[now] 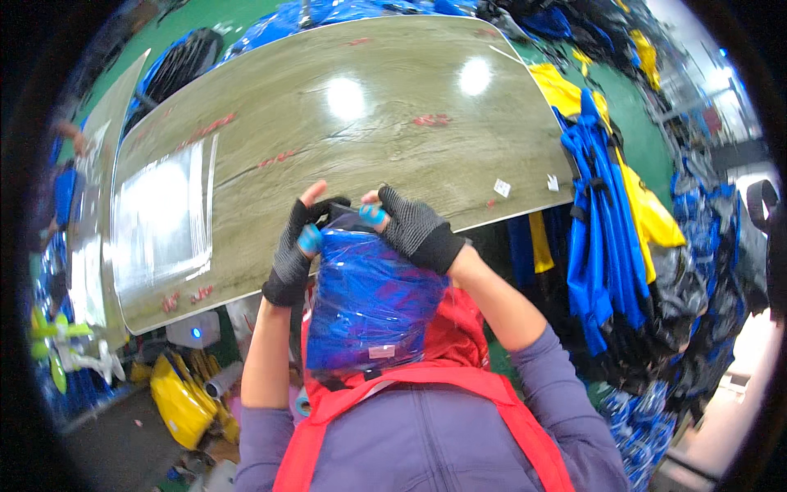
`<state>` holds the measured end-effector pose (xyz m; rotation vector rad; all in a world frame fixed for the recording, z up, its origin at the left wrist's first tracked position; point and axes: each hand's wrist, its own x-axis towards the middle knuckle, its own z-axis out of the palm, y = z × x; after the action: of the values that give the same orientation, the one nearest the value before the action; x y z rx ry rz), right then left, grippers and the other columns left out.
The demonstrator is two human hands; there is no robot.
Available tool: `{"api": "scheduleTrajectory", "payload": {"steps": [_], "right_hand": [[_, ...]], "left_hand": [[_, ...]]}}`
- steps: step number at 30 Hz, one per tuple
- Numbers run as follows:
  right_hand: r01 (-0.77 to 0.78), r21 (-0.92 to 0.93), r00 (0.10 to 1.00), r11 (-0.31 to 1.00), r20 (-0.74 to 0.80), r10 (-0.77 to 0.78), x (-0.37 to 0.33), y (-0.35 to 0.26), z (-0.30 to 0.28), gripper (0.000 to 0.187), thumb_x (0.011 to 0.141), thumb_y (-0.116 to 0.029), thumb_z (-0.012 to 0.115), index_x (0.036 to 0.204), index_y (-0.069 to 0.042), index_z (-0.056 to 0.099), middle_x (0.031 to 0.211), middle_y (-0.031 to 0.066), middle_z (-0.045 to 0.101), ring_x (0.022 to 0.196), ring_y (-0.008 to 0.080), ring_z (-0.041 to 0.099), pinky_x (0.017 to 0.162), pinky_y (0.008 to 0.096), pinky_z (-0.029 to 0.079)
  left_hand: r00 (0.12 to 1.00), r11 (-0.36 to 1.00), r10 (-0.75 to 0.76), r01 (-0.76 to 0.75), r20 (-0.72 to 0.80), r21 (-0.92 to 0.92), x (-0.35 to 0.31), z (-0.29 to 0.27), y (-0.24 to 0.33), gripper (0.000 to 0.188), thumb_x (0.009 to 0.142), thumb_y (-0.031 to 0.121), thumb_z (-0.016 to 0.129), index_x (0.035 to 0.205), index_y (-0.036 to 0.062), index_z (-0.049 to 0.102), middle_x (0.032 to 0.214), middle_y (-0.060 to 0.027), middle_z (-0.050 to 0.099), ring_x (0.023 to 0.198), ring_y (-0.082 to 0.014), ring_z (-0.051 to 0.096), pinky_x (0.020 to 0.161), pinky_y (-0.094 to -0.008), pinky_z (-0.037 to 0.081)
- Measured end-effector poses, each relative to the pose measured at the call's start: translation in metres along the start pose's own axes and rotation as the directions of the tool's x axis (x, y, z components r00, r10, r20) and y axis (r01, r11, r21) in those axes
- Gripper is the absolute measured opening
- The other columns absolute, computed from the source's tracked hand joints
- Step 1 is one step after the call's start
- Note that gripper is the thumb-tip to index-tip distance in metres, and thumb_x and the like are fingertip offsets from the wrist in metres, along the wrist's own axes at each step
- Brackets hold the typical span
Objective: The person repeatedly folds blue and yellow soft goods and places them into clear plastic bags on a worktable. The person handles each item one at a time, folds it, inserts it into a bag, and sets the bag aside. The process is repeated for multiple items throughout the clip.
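Before a red apron (pixel 463 376), at the near edge of the table (pixel 344 168), the left hand (pixel 291 254) and right hand (pixel 416 230) gripped a plastic-wrapped blue package (pixel 369 295) by its top; blue fabric (pixel 605 230) hung right of the table.

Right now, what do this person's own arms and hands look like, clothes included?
The left hand and right hand wear gray gloves with a fine speckled pattern, black cuffs and bare fingertips showing. Light-blue bands, perhaps tape, wrap a digit on each. Gray-purple sleeves end near the elbows, leaving the forearms bare. No cables show.
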<state>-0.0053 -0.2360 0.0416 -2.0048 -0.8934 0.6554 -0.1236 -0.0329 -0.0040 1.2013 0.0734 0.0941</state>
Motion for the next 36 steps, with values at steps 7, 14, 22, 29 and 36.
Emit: {"api": "scheduleTrajectory", "payload": {"steps": [7, 14, 22, 29, 36], "right_hand": [[-0.185, 0.426, 0.982, 0.885, 0.116, 0.149, -0.066, 0.057, -0.024, 0.047, 0.078, -0.022, 0.077, 0.117, 0.0, 0.063, 0.122, 0.0126, 0.062, 0.114, 0.0198, 0.057, 0.101, 0.0343, 0.043], [0.102, 0.354, 0.892, 0.93, -0.446, 0.072, -0.058, 0.068, 0.01, 0.029, 0.092, -0.028, 0.061, 0.096, 0.0, 0.069, 0.085, 0.0165, 0.067, 0.076, 0.0224, 0.064, 0.07, 0.0328, 0.049], [0.252, -0.221, 0.611, 0.942, -0.719, -0.332, 0.051, 0.049, -0.032, 0.038, 0.091, -0.034, 0.055, 0.101, 0.001, 0.065, 0.083, 0.0214, 0.067, 0.077, 0.0356, 0.065, 0.069, 0.0413, 0.049], [0.583, 0.641, 0.78, 0.5, -0.614, -0.122, 0.121, 0.047, -0.02, 0.017, 0.089, -0.021, 0.063, 0.091, -0.004, 0.063, 0.083, 0.0076, 0.065, 0.077, 0.0173, 0.063, 0.069, 0.0321, 0.05], [0.529, 0.394, 0.743, 0.752, -0.644, -0.185, 0.104, 0.036, -0.017, 0.011, 0.093, -0.017, 0.057, 0.086, -0.009, 0.058, 0.078, 0.0016, 0.057, 0.078, 0.0172, 0.06, 0.072, 0.0298, 0.049]], "left_hand": [[0.994, 0.909, 0.049, -0.003, -0.098, 0.416, -0.007, -0.006, 0.004, 0.029, 0.082, 0.024, 0.072, 0.104, 0.0055, 0.066, 0.113, -0.0087, 0.062, 0.102, -0.0187, 0.057, 0.092, -0.032, 0.043], [0.958, 0.932, 0.148, -0.052, -0.245, 0.359, -0.003, -0.002, 0.001, 0.017, 0.087, 0.02, 0.067, 0.089, 0.0034, 0.062, 0.088, -0.0018, 0.062, 0.082, -0.0106, 0.053, 0.076, -0.0254, 0.043], [0.984, 0.797, 0.095, 0.017, -0.153, 0.604, 0.073, 0.05, 0.102, 0.023, 0.091, 0.027, 0.062, 0.09, 0.0038, 0.062, 0.08, 0.0038, 0.056, 0.071, -0.0066, 0.048, 0.064, -0.0232, 0.038], [0.947, 0.968, 0.223, -0.243, 0.233, 0.061, 0.076, 0.09, 0.129, 0.038, 0.09, 0.023, 0.063, 0.121, 0.0024, 0.056, 0.117, -0.0109, 0.061, 0.108, -0.0188, 0.058, 0.092, -0.0296, 0.045], [0.951, 0.906, -0.275, 0.208, 0.139, 0.37, 0.048, 0.037, 0.055, 0.054, 0.086, 0.04, 0.063, 0.126, 0.0032, 0.057, 0.116, -0.0066, 0.061, 0.104, -0.016, 0.054, 0.09, -0.0302, 0.043]]}}
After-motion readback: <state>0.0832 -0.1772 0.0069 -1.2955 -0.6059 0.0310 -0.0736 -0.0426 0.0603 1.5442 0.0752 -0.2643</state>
